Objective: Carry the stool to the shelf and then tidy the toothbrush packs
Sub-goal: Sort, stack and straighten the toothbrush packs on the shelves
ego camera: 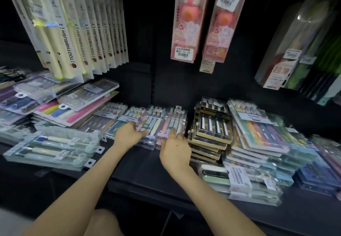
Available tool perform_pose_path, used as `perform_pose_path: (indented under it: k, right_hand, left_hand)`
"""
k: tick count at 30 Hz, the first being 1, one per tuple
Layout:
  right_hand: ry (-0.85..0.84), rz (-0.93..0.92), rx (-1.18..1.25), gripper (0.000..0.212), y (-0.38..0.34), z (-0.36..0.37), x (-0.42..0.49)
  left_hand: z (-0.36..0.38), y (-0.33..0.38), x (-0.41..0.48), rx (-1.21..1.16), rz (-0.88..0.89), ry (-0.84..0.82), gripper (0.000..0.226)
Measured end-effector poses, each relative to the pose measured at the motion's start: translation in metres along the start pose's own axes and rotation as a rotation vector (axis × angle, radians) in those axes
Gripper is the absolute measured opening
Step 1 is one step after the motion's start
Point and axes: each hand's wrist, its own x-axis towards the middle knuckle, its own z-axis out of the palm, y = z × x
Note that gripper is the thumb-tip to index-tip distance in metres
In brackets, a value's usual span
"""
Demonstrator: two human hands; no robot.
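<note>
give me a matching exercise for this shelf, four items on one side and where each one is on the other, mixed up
Items
1. pink bunny packs
2. white TOOTHBRUSH packs
3. tan-framed stack
4. pastel packs

Places
a. hanging, upper left
b. touched by the left hand and right hand
c. hanging, top centre
d. on the shelf, just right of the pastel packs

Pairs: 1-c, 2-a, 3-d, 4-b

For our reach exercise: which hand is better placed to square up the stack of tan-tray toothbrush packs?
Probably the right hand: it lies beside the tan-tray stack, while the left hand rests farther off, on the pastel packs.
</note>
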Motion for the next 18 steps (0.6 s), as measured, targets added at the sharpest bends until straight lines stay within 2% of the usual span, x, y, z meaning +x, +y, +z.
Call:
perform_pose_path:
  k: [3,5,9,12,14,18]
  right_hand:
    - [-0.042,-0.046,-0.219,0.043,-0.005,0.001,0.004]
    - [-0.101,-0.092,-0.283,0.035,-0.005,-0.003,0.000]
    - [-0.089,-0.098,-0.182,0.031,0.003,-0.015,-0.022]
    - [-0.069,-0.032,-0.093,0.034,0.007,-0.016,-0.029]
    - [-0.092,0.026,-0.063,0.042,0.006,-0.015,-0.028]
    - [-0.082,0.098,0.055,0.056,-0.002,-0.010,-0.022]
  left_hand:
    - [-0.003,-0.005,-0.005,-0.042,-0.001,-0.006,0.057]
    - [-0.006,-0.008,-0.009,-0.023,0.009,-0.017,0.060]
    - [-0.016,-0.010,-0.019,0.065,0.025,-0.057,0.070]
    - [-0.016,-0.010,-0.024,0.102,0.010,-0.117,0.072]
    - [-0.014,-0.009,-0.026,0.003,-0.008,-0.130,0.071]
    - [-0.015,-0.004,-0.032,-0.401,-0.142,-0.109,0.063]
